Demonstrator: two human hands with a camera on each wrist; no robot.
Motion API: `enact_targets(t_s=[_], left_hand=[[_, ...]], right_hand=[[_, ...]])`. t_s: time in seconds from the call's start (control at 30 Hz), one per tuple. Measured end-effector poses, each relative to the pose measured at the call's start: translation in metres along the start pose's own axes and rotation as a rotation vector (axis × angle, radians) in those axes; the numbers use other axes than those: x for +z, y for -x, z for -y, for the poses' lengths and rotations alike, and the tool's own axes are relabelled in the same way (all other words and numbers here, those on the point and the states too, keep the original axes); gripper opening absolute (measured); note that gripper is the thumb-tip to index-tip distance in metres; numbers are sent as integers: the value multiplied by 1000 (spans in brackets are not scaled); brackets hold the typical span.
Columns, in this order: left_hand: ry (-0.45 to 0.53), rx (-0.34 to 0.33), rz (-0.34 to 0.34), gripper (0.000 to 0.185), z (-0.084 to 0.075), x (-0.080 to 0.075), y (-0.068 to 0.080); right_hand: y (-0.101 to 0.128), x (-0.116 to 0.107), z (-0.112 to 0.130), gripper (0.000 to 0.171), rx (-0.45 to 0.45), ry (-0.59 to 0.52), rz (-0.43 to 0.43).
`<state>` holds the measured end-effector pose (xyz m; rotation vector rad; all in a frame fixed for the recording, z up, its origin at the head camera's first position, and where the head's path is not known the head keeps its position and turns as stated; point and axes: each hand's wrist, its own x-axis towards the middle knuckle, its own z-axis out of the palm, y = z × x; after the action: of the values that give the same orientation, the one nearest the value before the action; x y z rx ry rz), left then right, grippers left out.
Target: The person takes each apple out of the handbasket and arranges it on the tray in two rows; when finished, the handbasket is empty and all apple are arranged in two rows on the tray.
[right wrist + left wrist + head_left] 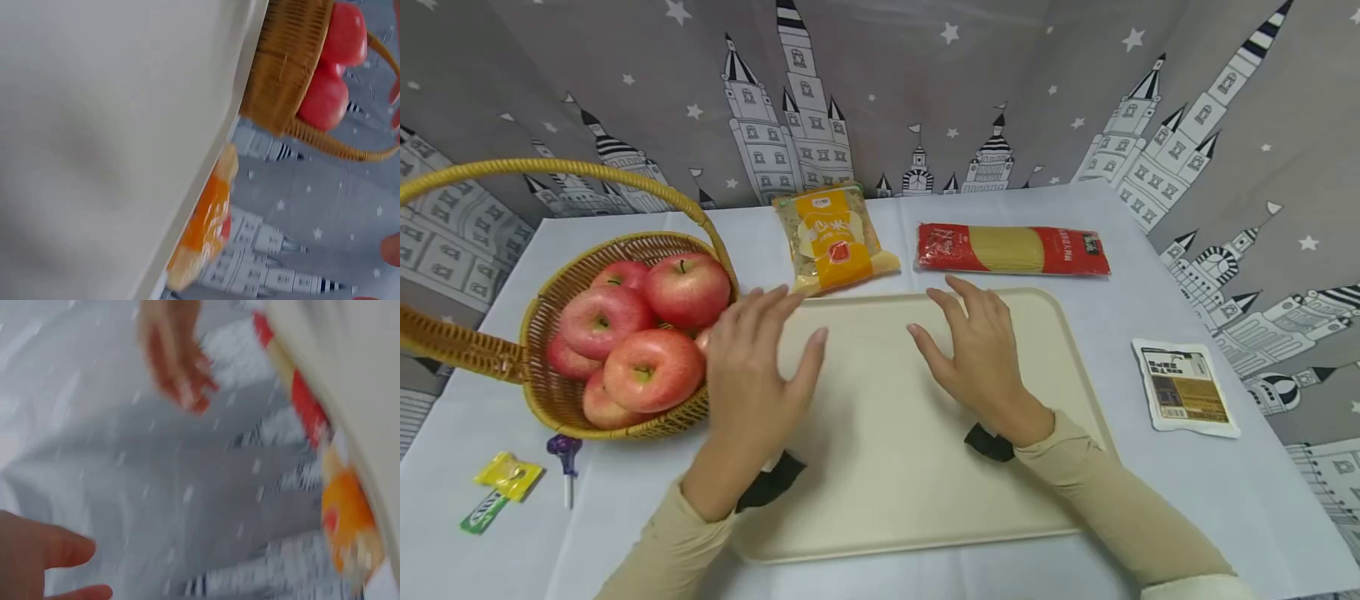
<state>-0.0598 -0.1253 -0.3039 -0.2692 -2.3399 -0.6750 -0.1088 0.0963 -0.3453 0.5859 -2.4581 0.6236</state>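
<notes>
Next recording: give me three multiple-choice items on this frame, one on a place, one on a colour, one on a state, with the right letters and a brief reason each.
1. Where does the woven wicker basket of red apples stand?
A. left of the beige plastic tray
B. on the tray
C. right of the tray

2. What colour are the ends of the long spaghetti packet behind the tray?
A. blue
B. red
C. green

3. How are the two hands above the tray?
A. both gripping an apple
B. fingers spread, holding nothing
C. both clenched in fists

Answers:
1 A, the basket sits on the tablecloth by the tray's left edge.
2 B, red ends flank a clear middle showing yellow pasta.
3 B, the left hand and right hand are open with straight fingers, and nothing is in either.
</notes>
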Motion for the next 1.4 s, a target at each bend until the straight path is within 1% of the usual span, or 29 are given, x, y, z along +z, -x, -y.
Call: enact_targets(t_s=[0.07, 0.1, 0.13, 0.17, 0.23, 0.27, 0.37, 0.4, 0.43, 0.5, 0.6, 0.67, 0.77, 0.8, 0.9, 1.0, 1.13, 1.17, 1.27, 1.33, 1.4], left_hand=[[65, -12, -115, 40, 4, -20, 3], [85, -30, -162, 40, 8, -29, 5], [99, -58, -202, 42, 12, -38, 9], [107, -101, -232, 43, 17, -46, 13], [95, -202, -308, 47, 30, -59, 22], [72, -267, -340, 46, 38, -64, 27], [3, -491, -399, 45, 65, -76, 43], [-11, -569, -413, 44, 74, -78, 47], [-14, -645, -413, 45, 82, -80, 52], [15, -780, -386, 46, 97, -79, 60], [68, -916, -316, 45, 115, -74, 69], [101, -971, -279, 45, 123, -70, 74], [148, -1011, -272, 45, 131, -65, 79], [169, -1015, -270, 45, 132, -64, 80], [239, -995, -256, 48, 133, -62, 82], [294, -973, -237, 49, 133, -63, 83], [338, -972, -252, 49, 133, -64, 83], [341, -973, -252, 49, 133, -64, 83], [348, -975, -262, 48, 133, -66, 84], [344, -971, -268, 48, 133, -67, 84], [337, -969, -269, 48, 133, -68, 84]], right_hand=[[-5, 5, 7, 43, -46, -72, -38], [-7, 8, 11, 42, -65, -102, -42], [-9, 11, 15, 42, -86, -130, -40], [-11, 15, 19, 42, -106, -156, -32], [-15, 24, 28, 43, -160, -199, -7], [-17, 29, 33, 44, -191, -218, 4], [-22, 45, 50, 44, -298, -259, 36], [-24, 51, 56, 45, -335, -272, 48], [-26, 57, 63, 45, -371, -283, 58], [-30, 67, 76, 45, -436, -301, 80], [-36, 81, 97, 49, -511, -318, 121], [-41, 89, 111, 53, -543, -329, 154], [-47, 96, 131, 62, -574, -333, 204], [-49, 97, 137, 66, -578, -331, 219], [-54, 99, 155, 74, -582, -288, 243], [-61, 99, 172, 82, -566, -261, 254], [-69, 100, 191, 89, -547, -229, 273], [-70, 101, 195, 89, -543, -212, 284], [-71, 102, 202, 87, -556, -117, 321], [-71, 103, 204, 80, -563, -83, 334], [-71, 104, 205, 70, -572, -91, 328]])
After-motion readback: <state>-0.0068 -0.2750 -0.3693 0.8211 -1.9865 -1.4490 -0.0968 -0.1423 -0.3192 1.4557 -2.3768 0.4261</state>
